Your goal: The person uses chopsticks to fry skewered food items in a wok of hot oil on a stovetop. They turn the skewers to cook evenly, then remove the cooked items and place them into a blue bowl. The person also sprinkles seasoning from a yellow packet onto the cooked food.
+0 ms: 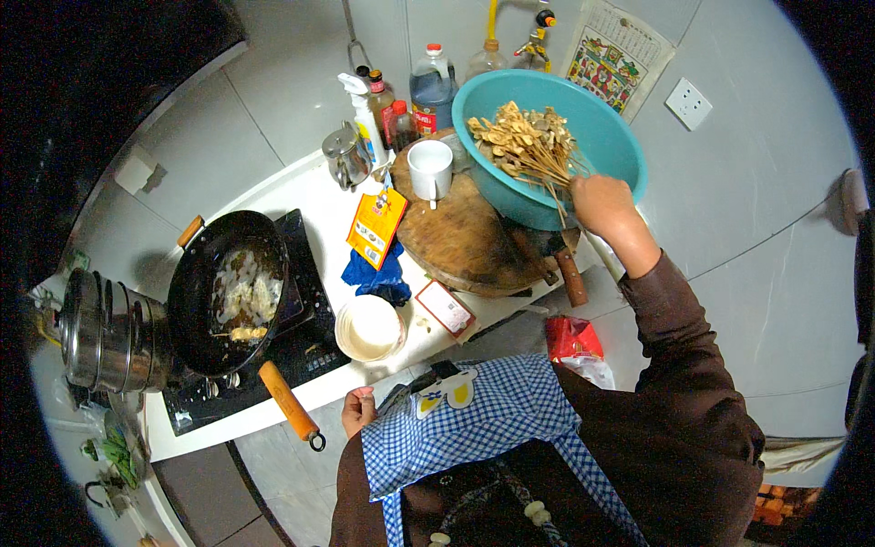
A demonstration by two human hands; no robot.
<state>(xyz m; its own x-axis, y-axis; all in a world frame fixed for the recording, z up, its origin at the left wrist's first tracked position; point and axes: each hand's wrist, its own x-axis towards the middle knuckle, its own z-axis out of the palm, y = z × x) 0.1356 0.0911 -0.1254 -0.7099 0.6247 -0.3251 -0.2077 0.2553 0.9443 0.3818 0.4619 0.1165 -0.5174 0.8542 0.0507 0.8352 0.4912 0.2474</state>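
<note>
My right hand [605,208] is closed around the thin stems of a bunch of dried plant sprigs [523,140], whose pale yellow tops lie inside a teal plastic basin [472,147]. My left hand [359,409] is low beside the blue checked apron [472,417], its fingers curled; whether it holds anything is unclear. On the black stove stands a wok [188,301] with bubbling oil and pale pieces frying in it. A white tub [370,328] with white contents stands right of the stove. A white mug [430,167] rests on the round wooden chopping board [458,232].
A cleaver with a wooden handle [571,277] juts past the counter edge. The wok's wooden handle [288,400] points towards me. Bottles [432,92], a steel pot [346,156], a yellow packet [377,225] and a blue cloth [376,270] line the counter. A stacked steamer [113,331] stands far left.
</note>
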